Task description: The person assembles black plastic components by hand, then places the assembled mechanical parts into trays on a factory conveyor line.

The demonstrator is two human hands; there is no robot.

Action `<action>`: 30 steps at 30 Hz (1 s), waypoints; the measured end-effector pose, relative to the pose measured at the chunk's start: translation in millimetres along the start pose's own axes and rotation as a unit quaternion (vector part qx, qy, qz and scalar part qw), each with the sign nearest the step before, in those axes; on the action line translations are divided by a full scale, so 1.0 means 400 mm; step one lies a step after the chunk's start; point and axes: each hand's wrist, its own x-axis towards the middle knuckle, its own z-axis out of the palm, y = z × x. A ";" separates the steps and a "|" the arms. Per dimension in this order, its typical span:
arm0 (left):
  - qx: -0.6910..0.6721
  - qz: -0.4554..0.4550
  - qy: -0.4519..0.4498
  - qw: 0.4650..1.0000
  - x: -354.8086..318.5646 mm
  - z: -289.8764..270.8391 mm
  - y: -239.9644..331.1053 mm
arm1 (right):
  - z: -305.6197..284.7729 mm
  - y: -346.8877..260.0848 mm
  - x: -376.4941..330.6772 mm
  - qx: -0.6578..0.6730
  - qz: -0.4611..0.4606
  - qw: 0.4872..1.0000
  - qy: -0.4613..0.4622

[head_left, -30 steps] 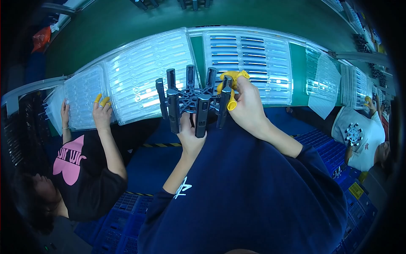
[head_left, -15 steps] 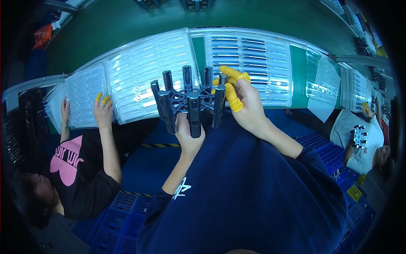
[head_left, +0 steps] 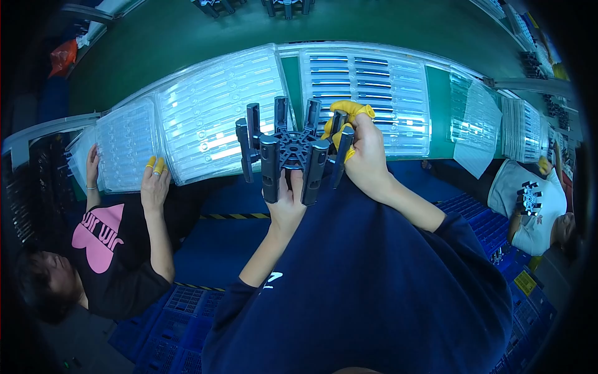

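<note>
A black wheel-shaped holder [head_left: 294, 148] with a spoked hub and several upright black blocks round its rim is held up before my body. My left hand [head_left: 288, 212] grips it from below, fingers partly hidden behind the blocks. Yellow finger cots cover the thumb and fingertips of my right hand [head_left: 369, 161], which pinches one upright block [head_left: 339, 149] on the holder's right side. Just beyond is a clear plastic tray [head_left: 411, 118] with dark shiny strips lying in its slots.
A larger clear slotted tray [head_left: 218, 100] lies left of it on the green bench [head_left: 187, 56]. Similar holders [head_left: 288, 7] stand at the far edge. One co-worker [head_left: 118, 262] touches a tray at left; another person [head_left: 529, 199] is at right. Blue crates [head_left: 171, 330] sit below.
The holder has turned and shifted slightly right. My right fingers have closed round a block at its right edge. At left, the co-worker's yellow-tipped hand has moved a little lower.
</note>
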 end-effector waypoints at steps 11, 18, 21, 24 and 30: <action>0.025 -0.033 0.053 0.998 -0.009 0.008 -0.045 | -0.012 -0.027 -0.004 0.143 -0.010 0.989 -0.031; 0.087 -0.016 0.049 0.995 0.001 -0.002 -0.059 | -0.035 -0.008 0.011 0.185 0.098 0.978 -0.019; -0.076 -0.140 0.080 0.984 0.009 0.015 -0.024 | -0.054 0.025 0.008 0.269 0.105 0.957 0.016; -0.111 -0.187 0.105 0.970 0.024 0.010 -0.009 | -0.112 0.039 0.000 0.187 0.055 0.978 0.069; -0.185 -0.249 0.095 0.946 0.035 0.005 0.015 | -0.220 0.193 -0.028 -0.408 -0.112 0.903 -0.074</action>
